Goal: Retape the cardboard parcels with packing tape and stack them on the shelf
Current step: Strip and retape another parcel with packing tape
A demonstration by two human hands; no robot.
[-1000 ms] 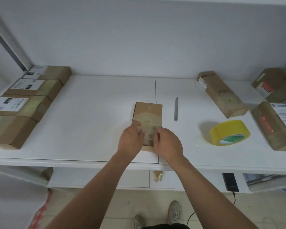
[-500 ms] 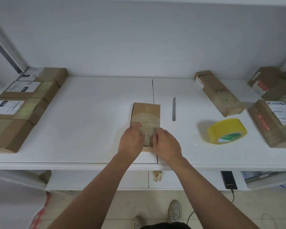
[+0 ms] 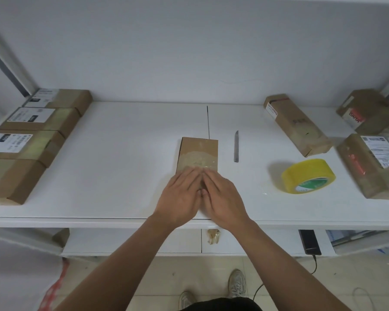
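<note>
left hand [image 3: 182, 198], right hand [image 3: 222, 199] flat on taped parcel [image 3: 199, 153]

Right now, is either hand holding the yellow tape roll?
No, the tape roll sits alone on the table; left hand and right hand press flat on the parcel.
</note>
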